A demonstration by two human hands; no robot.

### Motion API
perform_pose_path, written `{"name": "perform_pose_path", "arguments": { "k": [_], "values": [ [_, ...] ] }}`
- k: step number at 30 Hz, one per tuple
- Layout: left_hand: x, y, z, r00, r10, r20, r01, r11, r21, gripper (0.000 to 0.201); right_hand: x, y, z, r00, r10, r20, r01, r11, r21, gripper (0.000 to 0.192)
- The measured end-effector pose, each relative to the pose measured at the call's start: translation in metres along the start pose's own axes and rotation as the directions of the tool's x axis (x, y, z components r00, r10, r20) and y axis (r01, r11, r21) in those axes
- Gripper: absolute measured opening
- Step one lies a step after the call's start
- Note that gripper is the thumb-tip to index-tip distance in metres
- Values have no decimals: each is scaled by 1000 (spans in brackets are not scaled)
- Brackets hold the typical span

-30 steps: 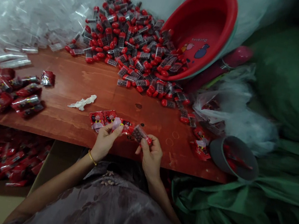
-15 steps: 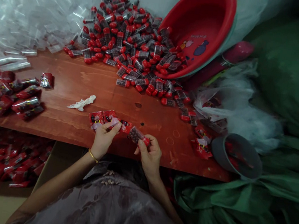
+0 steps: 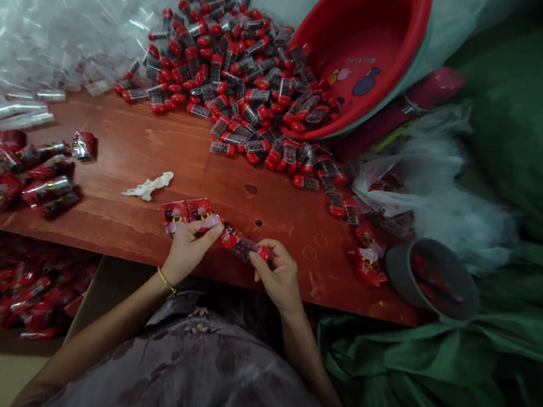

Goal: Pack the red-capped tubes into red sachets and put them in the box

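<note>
Near the front edge of the table, my left hand [image 3: 189, 246] pinches a red printed wrapper [image 3: 230, 233]. Two more red printed wrappers [image 3: 184, 210] lie under and beyond its fingers. In my right hand [image 3: 278, 273] is a small clear tube [image 3: 243, 248] with a red cap and dark pellets inside. The thumb and fingers close round the cap end. The tube's other end meets the wrapper at my left fingertips; whether it is inside the wrapper I cannot tell.
A heap of red-capped tubes [image 3: 241, 58] spills from a tilted red basin [image 3: 321, 28]. Clear empty tubes [image 3: 36, 9] pile at the left, above wrapped packs [image 3: 1, 186]. White crumpled tissue [image 3: 150, 185], a grey bowl [image 3: 396, 268] and a box of red packs [image 3: 27, 290] are nearby.
My right hand has turned slightly and brought the tube's free end against the wrapper. My left hand keeps its pinch, nearly in place.
</note>
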State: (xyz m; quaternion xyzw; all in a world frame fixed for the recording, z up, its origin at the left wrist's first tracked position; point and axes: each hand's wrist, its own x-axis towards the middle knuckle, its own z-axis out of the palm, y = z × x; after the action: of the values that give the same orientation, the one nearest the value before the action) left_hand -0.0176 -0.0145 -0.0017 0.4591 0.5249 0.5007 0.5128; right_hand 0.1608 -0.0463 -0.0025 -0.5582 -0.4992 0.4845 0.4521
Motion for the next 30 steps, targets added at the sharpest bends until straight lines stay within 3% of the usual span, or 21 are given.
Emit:
{"name": "perform_pose_path", "arguments": {
  "k": [5,11,17,23,30],
  "values": [
    [3,9,-3,998,-10,63,7,999,54,32,4,-1,-5,1000,-21,16,20,1000,14,22],
    [2,7,-2,999,42,-3,-42,996,81,25,2,3,4,999,-14,32,13,999,33,22],
    [1,5,-2,999,31,-10,-30,994,105,30,3,8,9,999,-28,-41,31,996,81,24],
    [-1,2,6,988,-136,74,144,983,-114,26,4,9,12,1000,3,-9,-2,992,126,24],
    [-5,-6,25,952,-297,76,302,865,-402,34,7,5,37,999,14,-44,-5,982,186,25]
  ]
}}
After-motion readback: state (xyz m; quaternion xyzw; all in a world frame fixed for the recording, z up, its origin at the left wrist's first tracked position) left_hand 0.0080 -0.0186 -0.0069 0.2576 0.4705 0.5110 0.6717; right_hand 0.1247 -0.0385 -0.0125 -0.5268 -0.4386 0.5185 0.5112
